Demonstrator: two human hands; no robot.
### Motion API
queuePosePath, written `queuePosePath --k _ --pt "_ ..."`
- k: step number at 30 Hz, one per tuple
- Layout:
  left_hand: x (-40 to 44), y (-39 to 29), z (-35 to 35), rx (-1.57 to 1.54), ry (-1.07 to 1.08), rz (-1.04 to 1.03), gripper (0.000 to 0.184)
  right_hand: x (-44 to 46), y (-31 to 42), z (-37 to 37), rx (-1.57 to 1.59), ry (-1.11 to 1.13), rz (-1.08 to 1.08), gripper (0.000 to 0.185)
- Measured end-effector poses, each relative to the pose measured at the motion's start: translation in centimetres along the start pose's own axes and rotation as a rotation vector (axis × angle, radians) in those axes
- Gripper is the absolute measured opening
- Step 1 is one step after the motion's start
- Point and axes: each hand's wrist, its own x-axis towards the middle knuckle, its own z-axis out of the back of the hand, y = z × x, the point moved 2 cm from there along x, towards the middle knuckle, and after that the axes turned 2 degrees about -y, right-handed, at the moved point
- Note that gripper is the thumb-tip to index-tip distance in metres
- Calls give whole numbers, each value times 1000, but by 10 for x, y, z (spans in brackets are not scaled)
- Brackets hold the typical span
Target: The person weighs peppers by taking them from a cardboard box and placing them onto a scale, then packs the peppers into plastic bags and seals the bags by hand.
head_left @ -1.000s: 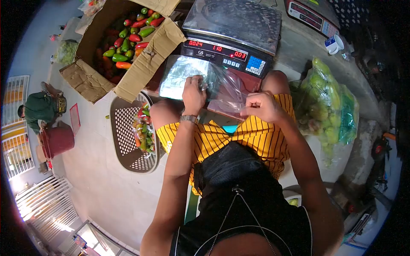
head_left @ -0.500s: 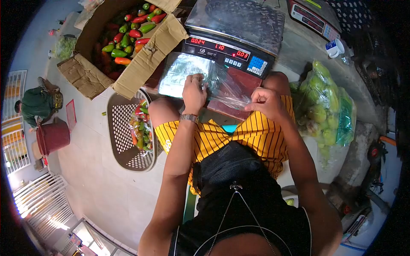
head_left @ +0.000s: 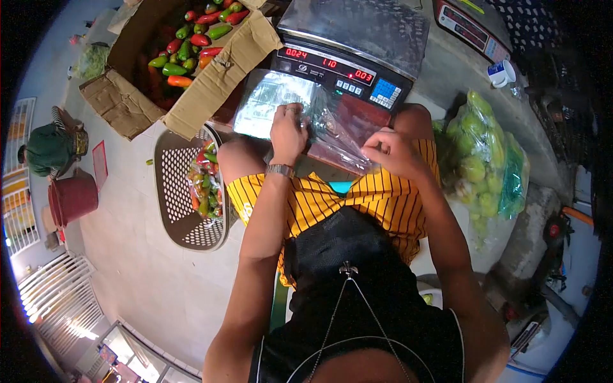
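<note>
My left hand presses on a stack of clear plastic bags, its fingers curled at the stack's right edge. A loose clear bag stretches from there toward my right hand, whose thumb and fingers are bent together at the bag's end. Whether the bag is between those fingertips is too small to tell. Just beyond the bags stands a digital scale with lit red figures and a bare metal plate.
A cardboard box of red and green peppers stands at the upper left. Below it is a basket with bagged peppers. Bagged green produce, a cup and a second scale lie right. A person bends over a red bucket.
The loose bag was drawn narrower near my right hand, then spread again. My left hand stays on the stack. The whole view has shifted slightly.
</note>
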Motion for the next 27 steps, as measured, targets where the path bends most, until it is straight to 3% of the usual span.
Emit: queuePosePath --k 7,13,19,22,27 --pt "1 0 0 -6 2 21 29 -10 7 -17 -396 -79 271 27" --pt "0 0 0 -1 -5 23 29 4 -7 -15 -249 -300 213 15" --pt "0 -2 0 31 -23 7 30 -6 15 5 -186 -216 341 10" --pt "0 2 -1 -14 -23 -7 31 -14 25 12 29 -228 263 10" --pt "1 2 0 24 -38 -20 32 -25 44 49 -213 -358 362 10"
